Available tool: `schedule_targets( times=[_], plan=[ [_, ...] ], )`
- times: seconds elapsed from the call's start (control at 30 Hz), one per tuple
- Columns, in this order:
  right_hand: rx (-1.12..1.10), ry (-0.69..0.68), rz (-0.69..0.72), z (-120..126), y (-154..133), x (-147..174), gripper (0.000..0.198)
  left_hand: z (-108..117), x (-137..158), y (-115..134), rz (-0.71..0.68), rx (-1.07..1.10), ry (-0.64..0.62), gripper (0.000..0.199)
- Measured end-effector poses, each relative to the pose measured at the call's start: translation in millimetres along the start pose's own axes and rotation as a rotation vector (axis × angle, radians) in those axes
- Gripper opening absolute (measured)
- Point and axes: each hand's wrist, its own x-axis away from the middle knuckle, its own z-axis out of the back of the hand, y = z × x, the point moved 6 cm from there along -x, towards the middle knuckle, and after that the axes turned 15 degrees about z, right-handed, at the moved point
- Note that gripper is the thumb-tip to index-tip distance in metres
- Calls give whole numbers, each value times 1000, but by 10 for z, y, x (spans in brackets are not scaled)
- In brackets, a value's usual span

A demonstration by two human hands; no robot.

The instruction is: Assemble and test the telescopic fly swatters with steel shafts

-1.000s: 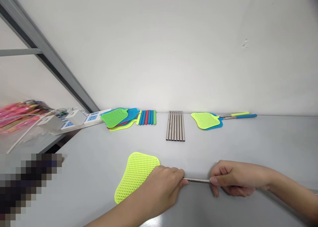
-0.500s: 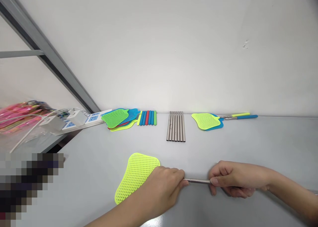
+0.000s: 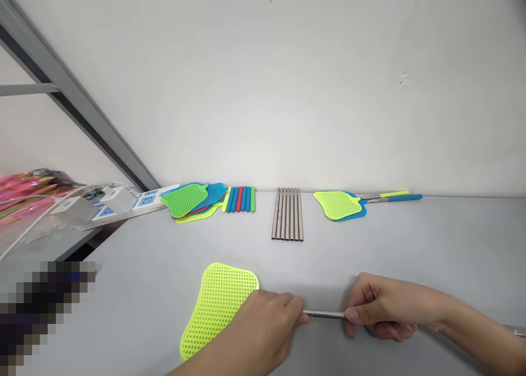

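My left hand (image 3: 271, 321) is closed round the neck of a yellow-green fly swatter head (image 3: 222, 305), whose perforated paddle spreads out to the left, partly covered by my forearm. Between the two hands shows a short length of silver metal rod (image 3: 326, 314). My right hand (image 3: 380, 308) pinches this rod between thumb and fingers, hiding its far end. The joint of rod and swatter head lies under my left fingers. Beyond the hands, several metal rods (image 3: 287, 214) lie side by side near the wall.
Stacked swatter heads (image 3: 184, 200) and a row of coloured handles (image 3: 240, 199) lie at back left. Swatters with handles (image 3: 339, 206) rest at back right. A power strip (image 3: 143, 201) with chargers and plastic-wrapped pink items (image 3: 24, 192) stand far left. A wall (image 3: 308, 91) bounds the table.
The whole view has shifted slightly, so things on the table appear a little lower and further left. Both hands keep the same grip on the swatter head and the rod.
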Motion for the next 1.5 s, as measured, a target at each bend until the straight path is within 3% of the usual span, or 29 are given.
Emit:
schedule_targets(
  times=[0.37,0.47,0.6,0.83,1.27,1.4,1.5],
  plan=[
    [137,141,20,-111,-35,-13,26,-50,-2,32,-5,-3,-77,14],
    [212,123,58,-129,-83,-37,25,-113,-7,72,4,26,-101,14],
    [149,66,0,-112,-45,-51,25,-155,-18,82,44,50,-106,16],
    [27,38,1,-104,-18,-42,30,-9,-5,83,29,57,-48,26],
    [47,31,29,-115,-65,-41,33,19,-46,83,-31,76,-1,27],
    [63,74,20,-42,-74,-24,35,124,-62,24,-19,133,97,24],
    [80,109,35,42,-88,-8,38,274,-87,-125,-2,192,281,21]
  ],
)
